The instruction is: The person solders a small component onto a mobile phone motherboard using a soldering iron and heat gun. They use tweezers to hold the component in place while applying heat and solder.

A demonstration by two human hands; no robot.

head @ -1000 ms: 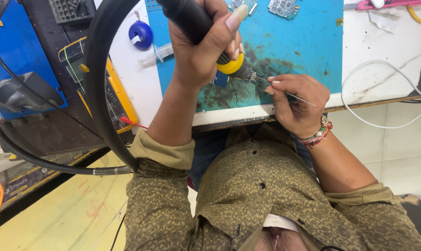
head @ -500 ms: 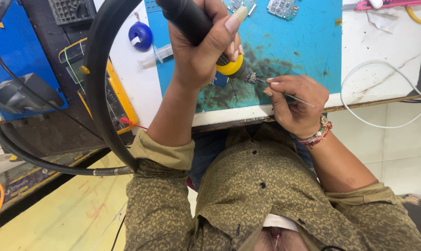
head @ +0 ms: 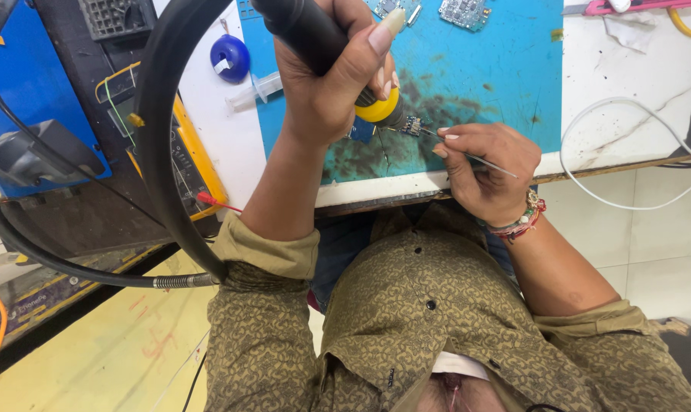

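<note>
My left hand [head: 323, 84] is shut around the thick black handle of a soldering tool [head: 307, 34] with a yellow collar [head: 380, 108]. Its tip points down at a tiny blue circuit board [head: 411, 125] on the stained blue work mat [head: 483, 76]. My right hand [head: 486, 172], with beaded bracelets at the wrist, pinches thin metal tweezers [head: 483, 160] whose points reach the same small board. The two hands are close together near the front edge of the table.
A thick black hose [head: 159, 130] curves from the tool down the left. A yellow meter [head: 197, 164] with a red lead, a blue tape roll [head: 229, 58] and a clear syringe [head: 254, 91] lie left of the mat. More circuit boards [head: 467, 11] sit far back; a white cable [head: 589, 145] loops at right.
</note>
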